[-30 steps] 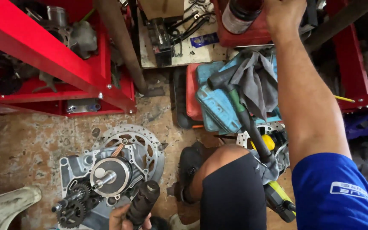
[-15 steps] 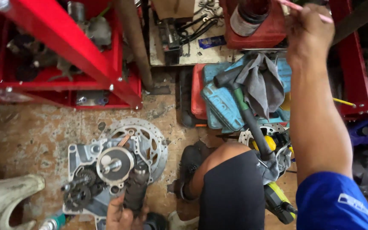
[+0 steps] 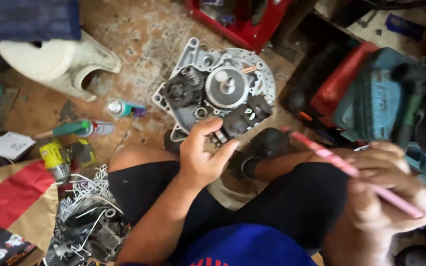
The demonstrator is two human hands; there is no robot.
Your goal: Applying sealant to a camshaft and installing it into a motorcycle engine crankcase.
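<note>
I squat over a grey engine case half [image 3: 208, 93] lying on the stained floor, with gears and a round clutch hub in it. My left hand [image 3: 204, 152] grips a dark ribbed cylindrical part [image 3: 245, 117] at the case's near edge. My right hand [image 3: 388, 192] is raised near my right knee and holds a thin pink stick [image 3: 343, 165] slanting up to the left.
A white plastic cover [image 3: 60, 61] lies at the far left. Spray cans [image 3: 87, 129] and a small bottle [image 3: 124, 107] sit left of the case. A pile of metal parts and white wire [image 3: 87, 221] is by my left knee. Red and teal toolboxes [image 3: 366, 93] stand at the right.
My right hand came down from the red shelf with the pink stick. The view swung down and left toward the engine case. My left hand stays on the dark part.
</note>
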